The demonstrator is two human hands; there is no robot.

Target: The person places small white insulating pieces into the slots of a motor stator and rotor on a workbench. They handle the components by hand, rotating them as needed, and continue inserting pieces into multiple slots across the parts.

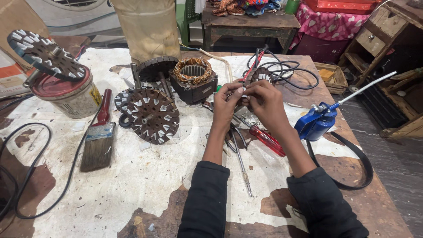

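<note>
1. Above the table (132, 185), mid-scene: left hand (227, 103) and right hand (264, 102), fingertips pinching one small slotted stator disc (261, 74).
2. Disc stands beyond both hands, equally near each.
3. Red screwdriver (268, 140) beneath.

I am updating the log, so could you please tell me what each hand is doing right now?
Left hand: closed, pinching the slotted metal disc.
Right hand: closed, gripping the same disc.

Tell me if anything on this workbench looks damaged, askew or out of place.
The white table covering is torn and worn through, with bare brown wood showing in patches near the front edge. One slotted rotor disc sits tilted on top of a paint tub rather than flat on the table. Both hands hold a small part.
</note>
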